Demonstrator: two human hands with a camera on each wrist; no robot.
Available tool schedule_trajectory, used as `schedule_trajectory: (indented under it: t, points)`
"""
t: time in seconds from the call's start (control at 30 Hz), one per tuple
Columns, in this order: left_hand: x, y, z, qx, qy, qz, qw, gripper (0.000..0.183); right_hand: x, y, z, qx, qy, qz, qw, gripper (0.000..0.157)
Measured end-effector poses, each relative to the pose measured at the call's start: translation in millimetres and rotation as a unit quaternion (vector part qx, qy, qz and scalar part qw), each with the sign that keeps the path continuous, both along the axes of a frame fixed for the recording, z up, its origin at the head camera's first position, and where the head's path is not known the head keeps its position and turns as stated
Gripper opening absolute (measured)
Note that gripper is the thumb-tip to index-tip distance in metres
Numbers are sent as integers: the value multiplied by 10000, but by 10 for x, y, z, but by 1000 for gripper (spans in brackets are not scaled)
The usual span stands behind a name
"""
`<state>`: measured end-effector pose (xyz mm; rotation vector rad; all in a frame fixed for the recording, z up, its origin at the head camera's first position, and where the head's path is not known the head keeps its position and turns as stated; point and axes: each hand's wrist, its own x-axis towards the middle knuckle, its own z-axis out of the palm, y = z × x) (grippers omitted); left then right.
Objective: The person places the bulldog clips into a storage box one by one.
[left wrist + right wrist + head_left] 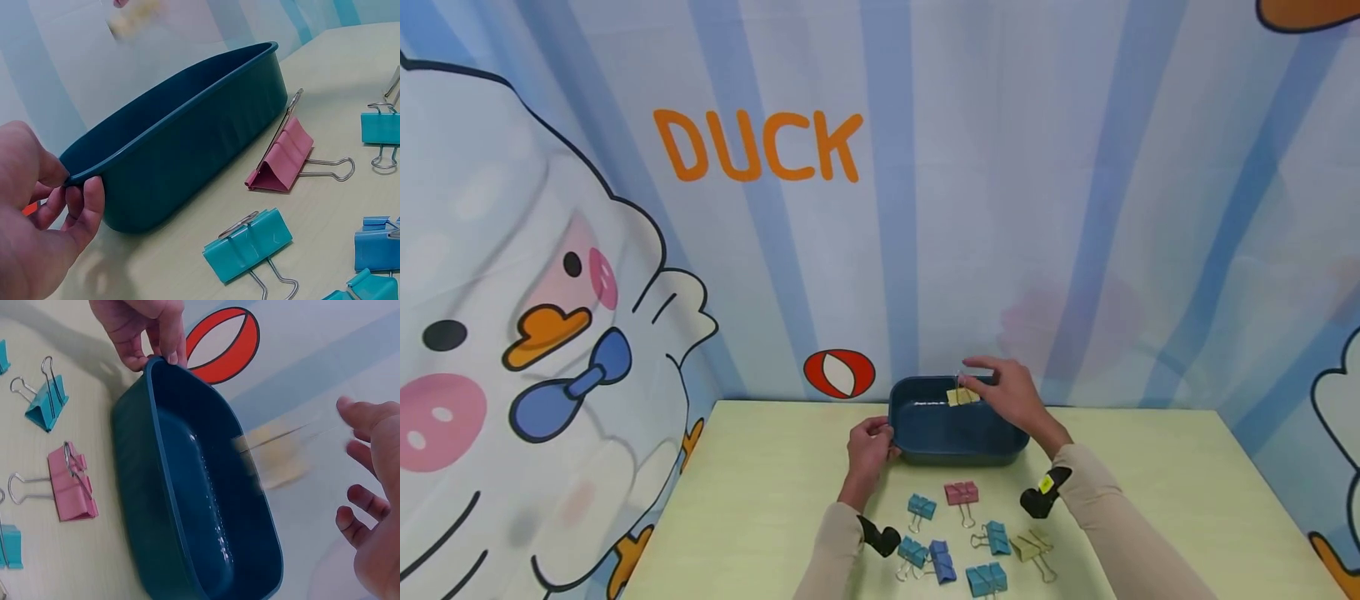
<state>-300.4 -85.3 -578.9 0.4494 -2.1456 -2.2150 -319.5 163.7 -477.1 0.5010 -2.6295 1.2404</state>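
My left hand (868,454) pinches the rim of a dark blue plastic bin (187,140) at its left end, thumb and fingers on either side. Over the bin's far part, my right hand (1013,398) is raised with its fingers spread. Just past those fingertips a yellow binder clip (275,456) hangs in the air, blurred, its wire handles toward the hand. In the right wrist view a gap shows between clip and fingers. The visible part of the bin's floor (194,481) is bare. A pink binder clip (284,156) stands near the bin's front wall.
Before the bin lie several teal clips (921,505), a blue clip (942,562) and another yellow clip (1032,546). Behind the pale yellow table (760,483) hangs a printed curtain (955,208), close to the bin's back edge.
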Motion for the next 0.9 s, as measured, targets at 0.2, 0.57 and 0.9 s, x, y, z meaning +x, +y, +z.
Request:
schedule_trajectory:
  t: [0.2, 0.57, 0.9]
  points:
    - [1, 3, 1, 3, 21, -32, 10000, 26, 75, 144, 1, 109, 130, 21, 9999, 56]
    - [2, 19, 26, 12, 27, -39, 10000, 27, 657, 555, -232, 567, 69, 628, 9964, 57]
    - [-9, -1, -7, 81, -28, -29, 10000, 28, 1378, 650, -822, 1398, -1252, 561, 9806, 68]
